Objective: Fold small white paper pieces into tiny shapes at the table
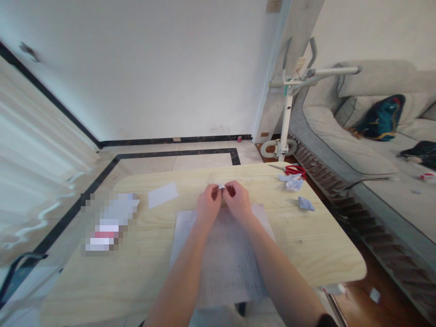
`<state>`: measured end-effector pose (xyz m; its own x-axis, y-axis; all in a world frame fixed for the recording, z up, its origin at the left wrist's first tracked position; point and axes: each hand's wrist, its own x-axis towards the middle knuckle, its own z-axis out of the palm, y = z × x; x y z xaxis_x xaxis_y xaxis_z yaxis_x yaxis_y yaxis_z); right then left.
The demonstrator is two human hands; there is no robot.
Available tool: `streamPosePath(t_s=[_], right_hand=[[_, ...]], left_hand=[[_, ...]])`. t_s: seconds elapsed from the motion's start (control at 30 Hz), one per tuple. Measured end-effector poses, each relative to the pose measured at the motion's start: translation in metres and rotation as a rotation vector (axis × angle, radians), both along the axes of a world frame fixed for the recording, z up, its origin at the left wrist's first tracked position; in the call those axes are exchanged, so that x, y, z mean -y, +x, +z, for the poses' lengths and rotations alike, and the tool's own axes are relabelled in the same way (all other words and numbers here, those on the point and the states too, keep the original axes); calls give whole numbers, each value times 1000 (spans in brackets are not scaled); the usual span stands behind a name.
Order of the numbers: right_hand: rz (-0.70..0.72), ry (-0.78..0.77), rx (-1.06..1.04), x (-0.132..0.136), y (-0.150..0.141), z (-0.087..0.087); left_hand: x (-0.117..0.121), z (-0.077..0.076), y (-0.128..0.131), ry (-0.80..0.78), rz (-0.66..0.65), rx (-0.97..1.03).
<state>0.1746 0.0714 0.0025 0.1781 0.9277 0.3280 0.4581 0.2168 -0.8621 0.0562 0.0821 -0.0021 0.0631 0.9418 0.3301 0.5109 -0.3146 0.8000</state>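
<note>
My left hand (208,204) and my right hand (237,201) meet above the middle of the table, each pinching a small folded piece of white paper (221,186). Fingertips cover most of that paper, so its full shape is hidden. Beneath my forearms lies a large printed sheet (231,263), reaching to the table's near edge. To the left of my hands rests a blank white slip of paper (162,195). On the right are a folded bluish paper piece (305,203) and some crumpled paper scraps (292,181), beside red-handled scissors (294,170).
The light wooden table (316,245) has rounded corners. A pixelated, blurred-out item (116,218) lies on its left side. Beyond the right edge stand a grey sofa (347,141) with a dark backpack (384,118) and white exercise equipment (286,118). A white curtain (30,150) hangs at left.
</note>
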Motion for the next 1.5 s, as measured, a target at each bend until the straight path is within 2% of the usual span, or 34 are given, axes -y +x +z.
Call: streamPosePath(t_s=[0.17,0.3,0.47,0.67,1.0,1.27,1.37,1.5], right_hand=[[-17,20,20,-1,1,-1],[11,-12,6,-1,3,-1],[-4,1,-14,-1,1,0],[-63,4,-132,0,-3,3],[-60,8,-245,2,-7,5],[-25,-31,-370,-1,-5,3],[-2,-56,-345,-3,-3,3],[48,-66,-209,-2,2,4]], left_hand=[[1,1,0,31,-40,-211],[1,4,-1,44,-68,-247],[3,6,-1,45,-32,-272],[4,7,1,32,11,-165],[6,10,4,-32,32,20],[6,19,7,-291,-52,316],[5,21,6,-329,-72,331],[4,21,3,-306,-86,289]])
